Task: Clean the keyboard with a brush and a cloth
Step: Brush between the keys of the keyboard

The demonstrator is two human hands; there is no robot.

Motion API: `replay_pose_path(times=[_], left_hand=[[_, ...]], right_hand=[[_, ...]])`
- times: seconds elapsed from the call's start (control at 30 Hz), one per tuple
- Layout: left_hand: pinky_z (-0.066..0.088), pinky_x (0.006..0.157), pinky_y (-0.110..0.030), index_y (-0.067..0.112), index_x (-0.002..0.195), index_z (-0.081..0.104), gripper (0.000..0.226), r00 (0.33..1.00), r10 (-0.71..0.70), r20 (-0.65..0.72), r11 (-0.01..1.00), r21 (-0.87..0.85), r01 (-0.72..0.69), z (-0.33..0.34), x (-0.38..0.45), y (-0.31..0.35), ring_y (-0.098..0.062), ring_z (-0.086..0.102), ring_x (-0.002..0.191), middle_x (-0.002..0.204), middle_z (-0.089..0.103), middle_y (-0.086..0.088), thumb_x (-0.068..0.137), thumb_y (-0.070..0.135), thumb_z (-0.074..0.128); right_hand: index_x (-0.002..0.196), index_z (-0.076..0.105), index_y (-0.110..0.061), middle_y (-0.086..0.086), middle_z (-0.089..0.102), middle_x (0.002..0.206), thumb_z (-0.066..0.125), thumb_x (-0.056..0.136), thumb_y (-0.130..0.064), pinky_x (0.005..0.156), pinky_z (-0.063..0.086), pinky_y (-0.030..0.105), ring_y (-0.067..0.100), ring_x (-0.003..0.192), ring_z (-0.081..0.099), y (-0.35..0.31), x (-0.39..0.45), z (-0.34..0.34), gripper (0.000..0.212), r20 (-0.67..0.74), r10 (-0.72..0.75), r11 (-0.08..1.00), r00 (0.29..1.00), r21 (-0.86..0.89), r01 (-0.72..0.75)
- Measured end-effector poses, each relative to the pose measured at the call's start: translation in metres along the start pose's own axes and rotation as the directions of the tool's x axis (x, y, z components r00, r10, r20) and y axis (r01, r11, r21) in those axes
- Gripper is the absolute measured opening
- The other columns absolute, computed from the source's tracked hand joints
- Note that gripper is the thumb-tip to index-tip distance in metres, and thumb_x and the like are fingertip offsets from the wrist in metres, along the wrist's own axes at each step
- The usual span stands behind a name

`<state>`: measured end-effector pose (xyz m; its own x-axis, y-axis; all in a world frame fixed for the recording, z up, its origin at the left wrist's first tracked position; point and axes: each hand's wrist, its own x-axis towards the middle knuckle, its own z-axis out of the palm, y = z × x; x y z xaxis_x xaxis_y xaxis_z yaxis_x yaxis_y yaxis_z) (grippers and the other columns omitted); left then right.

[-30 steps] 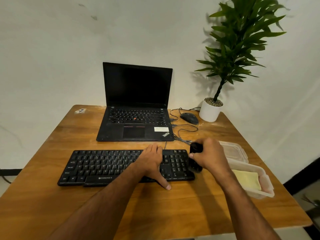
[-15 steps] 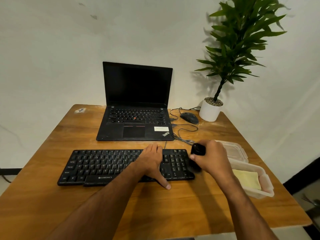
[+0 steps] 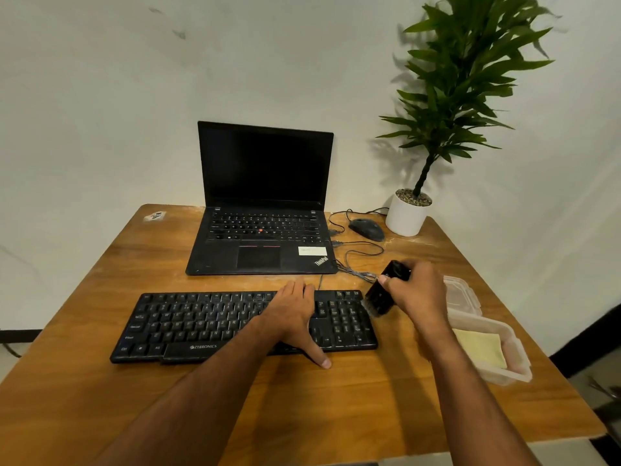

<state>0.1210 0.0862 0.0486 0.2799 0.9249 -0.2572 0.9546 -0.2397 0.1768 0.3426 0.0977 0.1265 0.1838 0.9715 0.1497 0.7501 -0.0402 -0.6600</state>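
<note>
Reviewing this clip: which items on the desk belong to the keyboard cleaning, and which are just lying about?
In use or needed:
keyboard, steadied by the left hand
brush, gripped by the right hand
yellow cloth, waiting in the plastic container

Just lying about:
laptop
mouse and its cable
potted plant
container lid

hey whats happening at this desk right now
A person is cleaning a black keyboard. The left hand lies flat on the keys, holding it down, while the right hand grips a black brush at the keyboard's right end. The yellow cloth lies unused in a plastic box beside it.
</note>
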Motion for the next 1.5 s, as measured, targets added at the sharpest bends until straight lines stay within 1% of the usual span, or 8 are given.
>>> replay_pose_path(times=[0.17, 0.37, 0.7, 0.9, 1.07, 1.23, 1.4, 1.5], left_hand=[[0.022, 0.126, -0.050, 0.007, 0.160, 0.016, 0.150, 1.000, -0.003, 0.027, 1.000, 0.006, 0.003, -0.002, -0.002, 0.002, -0.032, 0.023, 0.147, 0.161, 0.022, -0.012, 0.051, 0.086, 0.081], [0.024, 0.126, -0.049, 0.007, 0.159, 0.017, 0.150, 0.999, -0.007, 0.034, 1.000, 0.015, 0.007, -0.004, 0.000, 0.003, -0.032, 0.025, 0.146, 0.159, 0.024, -0.012, 0.050, 0.086, 0.081], [0.024, 0.125, -0.046, 0.006, 0.160, 0.016, 0.150, 1.000, -0.007, 0.022, 1.000, 0.008, 0.007, -0.005, -0.003, 0.004, -0.030, 0.026, 0.144, 0.157, 0.026, -0.012, 0.051, 0.085, 0.082], [0.025, 0.125, -0.046, 0.006, 0.159, 0.018, 0.149, 1.000, -0.005, 0.021, 1.000, 0.024, 0.004, -0.004, -0.003, 0.005, -0.029, 0.028, 0.142, 0.155, 0.027, -0.011, 0.050, 0.087, 0.081], [0.028, 0.124, -0.046, 0.006, 0.157, 0.022, 0.147, 1.000, -0.004, 0.016, 1.000, 0.022, 0.004, -0.003, -0.001, 0.003, -0.028, 0.030, 0.139, 0.151, 0.030, -0.010, 0.049, 0.087, 0.081], [0.029, 0.123, -0.047, 0.007, 0.157, 0.022, 0.148, 1.000, -0.002, 0.010, 1.000, 0.027, 0.001, -0.002, 0.000, 0.003, -0.029, 0.031, 0.139, 0.151, 0.030, -0.009, 0.048, 0.088, 0.080], [0.031, 0.122, -0.046, 0.007, 0.155, 0.023, 0.146, 1.000, 0.001, 0.011, 0.999, 0.032, -0.001, -0.002, 0.001, 0.002, -0.027, 0.033, 0.136, 0.148, 0.032, -0.009, 0.048, 0.088, 0.080], [0.031, 0.121, -0.046, 0.008, 0.155, 0.024, 0.146, 1.000, 0.004, 0.004, 1.000, 0.031, -0.004, -0.001, 0.001, 0.001, -0.027, 0.033, 0.135, 0.148, 0.032, -0.009, 0.047, 0.089, 0.080]], right_hand=[[0.096, 0.076, -0.012, 0.002, 0.067, 0.081, 0.081, 0.079, -0.022, 0.083, 0.056, 0.039, 0.023, 0.089, 0.068, 0.009, 0.030, 0.019, 0.020, -0.014, 0.116, 0.990, 0.993, 0.085, -0.115], [0.117, 0.072, -0.011, 0.006, 0.073, 0.111, 0.084, 0.078, -0.015, 0.096, 0.054, 0.044, 0.022, 0.106, 0.067, 0.017, 0.039, 0.028, 0.041, 0.056, 0.094, 0.975, 0.994, 0.198, -0.104], [0.123, 0.068, -0.014, 0.007, 0.068, 0.112, 0.082, 0.076, -0.002, 0.094, 0.056, 0.047, 0.026, 0.109, 0.063, 0.018, 0.040, 0.001, 0.050, 0.410, 0.087, 0.992, 0.908, 0.045, -0.116], [0.125, 0.067, -0.012, 0.008, 0.069, 0.121, 0.082, 0.079, -0.007, 0.101, 0.049, 0.038, 0.020, 0.112, 0.061, 0.021, 0.023, 0.012, 0.049, 0.192, -0.034, 0.987, 0.981, 0.159, 0.003], [0.125, 0.068, -0.015, 0.009, 0.070, 0.118, 0.084, 0.074, -0.005, 0.093, 0.057, 0.047, 0.026, 0.111, 0.063, 0.025, 0.031, -0.002, 0.054, 0.418, 0.094, 0.992, 0.903, 0.036, -0.120], [0.126, 0.068, -0.015, 0.007, 0.070, 0.122, 0.084, 0.077, -0.011, 0.100, 0.052, 0.042, 0.022, 0.115, 0.063, 0.022, 0.017, 0.008, 0.051, 0.215, 0.016, 0.997, 0.976, 0.074, -0.032], [0.124, 0.069, -0.013, 0.007, 0.070, 0.117, 0.087, 0.073, -0.008, 0.093, 0.057, 0.044, 0.024, 0.110, 0.064, 0.027, 0.016, -0.003, 0.054, 0.334, 0.112, 0.991, 0.936, 0.037, -0.132], [0.120, 0.071, -0.014, 0.007, 0.072, 0.113, 0.086, 0.075, -0.010, 0.093, 0.057, 0.044, 0.023, 0.106, 0.066, 0.026, 0.012, -0.001, 0.048, 0.253, 0.089, 0.992, 0.963, 0.062, -0.108]])
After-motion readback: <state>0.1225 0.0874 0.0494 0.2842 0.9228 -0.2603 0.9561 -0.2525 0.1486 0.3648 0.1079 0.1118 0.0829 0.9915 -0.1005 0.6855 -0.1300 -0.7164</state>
